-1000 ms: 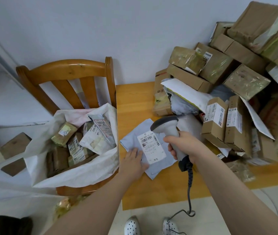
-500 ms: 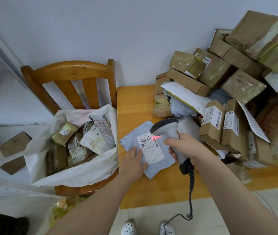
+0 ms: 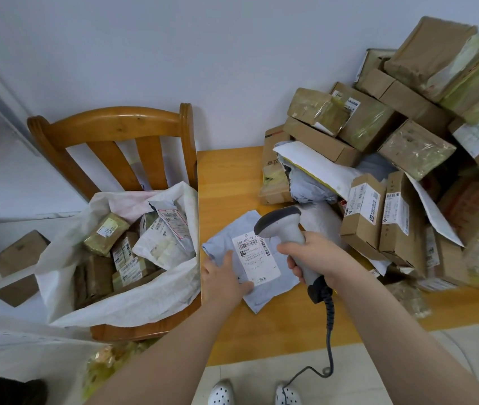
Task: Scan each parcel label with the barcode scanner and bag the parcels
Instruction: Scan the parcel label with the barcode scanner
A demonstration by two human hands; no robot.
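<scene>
A flat pale-blue mailer parcel (image 3: 264, 290) lies on the wooden table (image 3: 226, 182) with a white barcode label (image 3: 257, 260) facing up. My left hand (image 3: 223, 276) rests on the parcel's left edge, thumb lying over the label's lower corner. My right hand (image 3: 314, 258) grips the handle of a grey barcode scanner (image 3: 283, 226), whose dark head hangs over the label's top right corner. A white woven bag (image 3: 121, 299) stands open on a wooden chair (image 3: 115, 127) to the left, holding several labelled parcels (image 3: 133, 244).
A tall heap of brown cardboard boxes (image 3: 393, 159) and grey mailers (image 3: 311, 185) fills the table's right side up to the wall. The scanner's black coiled cable (image 3: 330, 323) hangs off the table's front edge. More boxes (image 3: 16, 252) sit on a shelf far left.
The red scan line seen on the label half a second ago is gone. Both hands and the scanner stay in nearly the same place over the parcel.
</scene>
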